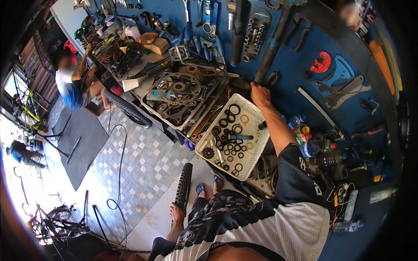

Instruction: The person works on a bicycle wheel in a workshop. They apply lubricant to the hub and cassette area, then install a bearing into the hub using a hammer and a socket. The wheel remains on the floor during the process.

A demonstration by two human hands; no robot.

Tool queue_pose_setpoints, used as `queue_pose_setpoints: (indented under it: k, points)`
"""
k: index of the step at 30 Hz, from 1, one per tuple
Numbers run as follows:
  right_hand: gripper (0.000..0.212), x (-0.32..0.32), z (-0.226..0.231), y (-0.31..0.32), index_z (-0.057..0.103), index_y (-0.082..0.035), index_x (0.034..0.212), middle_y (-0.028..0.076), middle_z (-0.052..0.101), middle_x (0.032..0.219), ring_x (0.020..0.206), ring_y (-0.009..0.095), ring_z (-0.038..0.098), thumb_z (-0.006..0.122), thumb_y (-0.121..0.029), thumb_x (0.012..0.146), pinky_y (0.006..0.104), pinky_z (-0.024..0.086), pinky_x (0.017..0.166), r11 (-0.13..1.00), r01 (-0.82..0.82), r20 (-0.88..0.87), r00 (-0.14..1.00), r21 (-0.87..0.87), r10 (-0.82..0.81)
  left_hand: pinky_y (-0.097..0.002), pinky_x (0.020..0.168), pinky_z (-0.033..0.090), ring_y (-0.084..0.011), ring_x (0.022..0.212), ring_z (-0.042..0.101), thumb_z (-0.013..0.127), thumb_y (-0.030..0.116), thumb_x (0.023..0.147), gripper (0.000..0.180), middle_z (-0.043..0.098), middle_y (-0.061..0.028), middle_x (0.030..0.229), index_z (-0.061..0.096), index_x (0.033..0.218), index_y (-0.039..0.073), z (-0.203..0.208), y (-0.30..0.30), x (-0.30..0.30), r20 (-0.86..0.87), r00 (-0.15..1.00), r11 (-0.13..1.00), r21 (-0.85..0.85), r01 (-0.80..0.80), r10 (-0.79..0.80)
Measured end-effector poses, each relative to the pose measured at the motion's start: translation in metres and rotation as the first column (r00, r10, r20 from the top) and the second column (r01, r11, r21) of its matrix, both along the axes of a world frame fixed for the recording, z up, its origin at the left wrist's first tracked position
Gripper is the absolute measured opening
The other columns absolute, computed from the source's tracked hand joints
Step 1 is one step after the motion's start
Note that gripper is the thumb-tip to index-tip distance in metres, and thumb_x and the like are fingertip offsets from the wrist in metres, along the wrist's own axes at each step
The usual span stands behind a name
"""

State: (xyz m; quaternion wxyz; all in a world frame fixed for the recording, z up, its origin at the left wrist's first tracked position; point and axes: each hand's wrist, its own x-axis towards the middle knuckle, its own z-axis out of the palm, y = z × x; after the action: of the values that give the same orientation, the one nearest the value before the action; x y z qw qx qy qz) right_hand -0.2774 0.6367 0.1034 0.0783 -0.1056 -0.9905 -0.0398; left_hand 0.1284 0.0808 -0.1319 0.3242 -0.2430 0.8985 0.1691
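My left hand [177, 213] is wrapped round a knobby black bicycle tyre [184, 185], seen edge-on beside my leg. My right arm stretches over a white plastic basket [261, 150]. Up at the blue wall board, my right hand [260, 95] is closed at the lower end of a long dark bar [272, 50]; its fingertips are partly hidden. Black rings [234, 108], a small toothed sprocket [208, 152] and a blue-handled tool [239, 137] lie in the basket.
Left of the basket, a tray [167, 119] is heaped with chainrings [178, 87]. Wrenches [187, 26] and pliers [298, 32] hang on the board. Bottles [305, 150] stand to the right. A person [69, 82] sits far left; a black cable [124, 174] crosses the tiled floor.
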Motion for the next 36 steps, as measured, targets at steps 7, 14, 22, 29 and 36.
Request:
queue_pose_setpoints:
  k: [7, 14, 22, 29, 36]
  points:
    - [0.024, -0.016, -0.001, -0.004, 0.069, -0.009, 0.115, 0.016, 0.075, 0.1, 0.091, 0.033, 0.074, 0.065, -0.02, 0.094, 0.0469, 0.059, 0.078, 1.0, -0.017, 0.036, 0.999, 0.019, 0.017, -0.0563, 0.102, 0.046, -0.0416, 0.125, 0.056, 0.071, 0.015, 0.08, 0.064, 0.056, -0.0221, 0.128, 0.04, 0.135, 0.003, 0.004, 0.022, -0.002, 0.027, 0.999, 0.998, -0.051, -0.036, 0.038]
    - [0.024, -0.054, 0.036, 0.015, 0.069, -0.008, 0.093, 0.001, 0.066, 0.082, 0.075, 0.016, 0.063, 0.072, -0.032, 0.09, 0.0379, 0.051, 0.07, 0.71, -0.312, -0.322, 0.938, -0.631, 0.127, -0.0566, 0.102, 0.046, -0.0421, 0.126, 0.055, 0.069, 0.014, 0.082, 0.064, 0.055, -0.0221, 0.13, 0.038, 0.138, 0.003, 0.011, 0.031, -0.011, -0.004, 1.0, 0.997, -0.082, 0.001, -0.001]
    - [0.029, -0.026, 0.115, 0.034, 0.063, -0.012, 0.119, -0.003, 0.06, 0.105, 0.098, 0.013, 0.058, 0.068, -0.033, 0.099, 0.0336, 0.047, 0.092, -0.263, -0.117, -0.15, 0.983, -0.958, 0.11, -0.0569, 0.102, 0.045, -0.0425, 0.127, 0.054, 0.075, 0.015, 0.076, 0.076, 0.054, -0.0216, 0.13, 0.036, 0.14, 0.006, 0.0, 0.023, -0.031, -0.018, 1.0, 0.996, -0.087, -0.016, 0.015]
    - [0.029, -0.006, 0.138, 0.021, 0.062, -0.011, 0.123, -0.002, 0.061, 0.115, 0.103, 0.014, 0.06, 0.064, -0.031, 0.102, 0.0343, 0.049, 0.094, -0.156, -0.06, -0.072, 0.995, -0.986, 0.071, -0.0569, 0.103, 0.045, -0.0419, 0.128, 0.054, 0.074, 0.014, 0.077, 0.07, 0.055, -0.0212, 0.13, 0.038, 0.137, 0.007, 0.004, 0.02, -0.037, -0.013, 1.0, 0.997, -0.071, -0.017, 0.016]
    - [0.026, -0.012, 0.131, 0.035, 0.072, -0.006, 0.114, 0.006, 0.075, 0.109, 0.098, 0.017, 0.069, 0.068, -0.024, 0.096, 0.0388, 0.053, 0.086, -0.371, -0.307, -0.359, 0.93, -0.877, 0.079, -0.0587, 0.104, 0.043, -0.0427, 0.129, 0.052, 0.073, 0.017, 0.079, 0.078, 0.053, -0.0222, 0.133, 0.034, 0.145, 0.005, 0.004, 0.019, -0.033, 0.023, 0.999, 0.999, -0.045, -0.024, 0.025]
